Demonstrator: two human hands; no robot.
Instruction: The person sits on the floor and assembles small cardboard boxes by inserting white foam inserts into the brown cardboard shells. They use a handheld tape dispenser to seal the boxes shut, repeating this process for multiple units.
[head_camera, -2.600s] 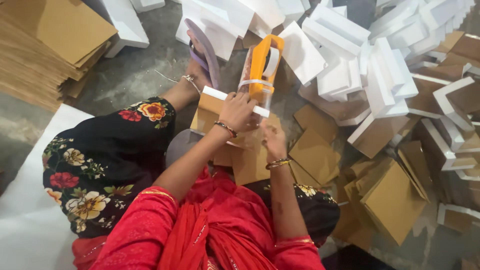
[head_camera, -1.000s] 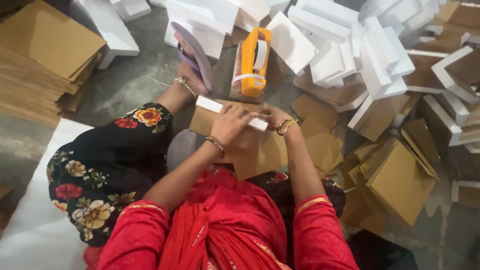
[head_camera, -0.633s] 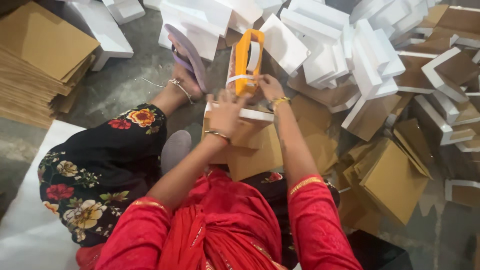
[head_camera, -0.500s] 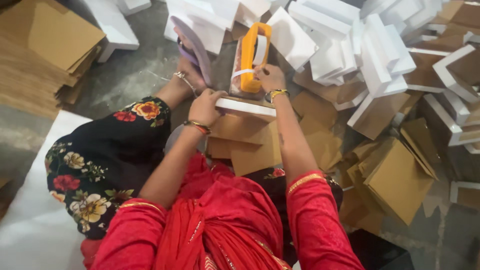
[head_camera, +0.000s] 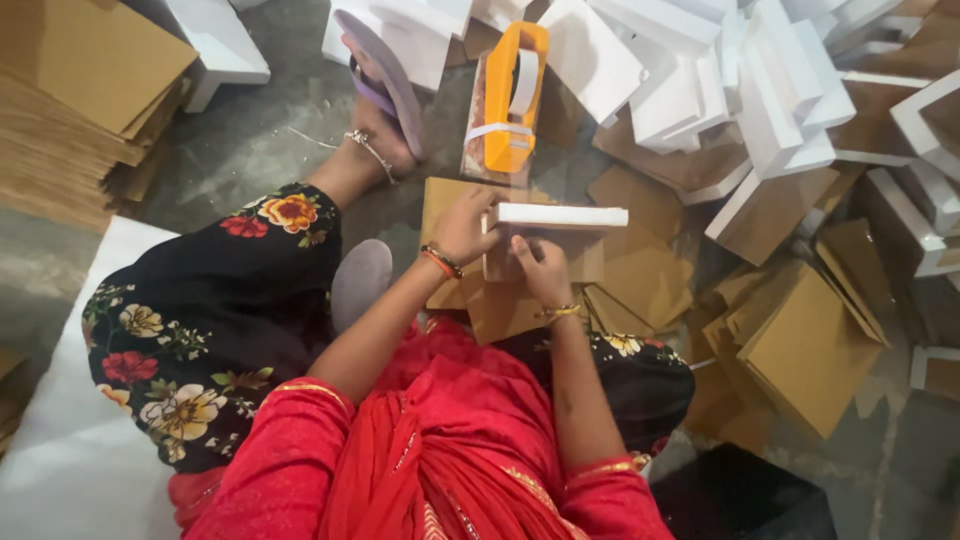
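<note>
Two hands on a flat white box over brown card, seen from the head camera.

The left hand (head_camera: 462, 224) grips the left end of the flat white rectangular cardboard box (head_camera: 560, 215); the right hand (head_camera: 540, 268) presses curled fingers against its underside, above the folded brown cardboard sheet (head_camera: 520, 300). An orange plastic tape dispenser (head_camera: 508, 98) stands just beyond on the floor.

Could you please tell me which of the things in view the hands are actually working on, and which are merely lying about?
In hand:
left hand and right hand on the white-edged box piece
brown card piece beneath it

Lying about:
orange tape dispenser
pile of white box pieces
stack of brown card sheets
loose brown boxes
</note>
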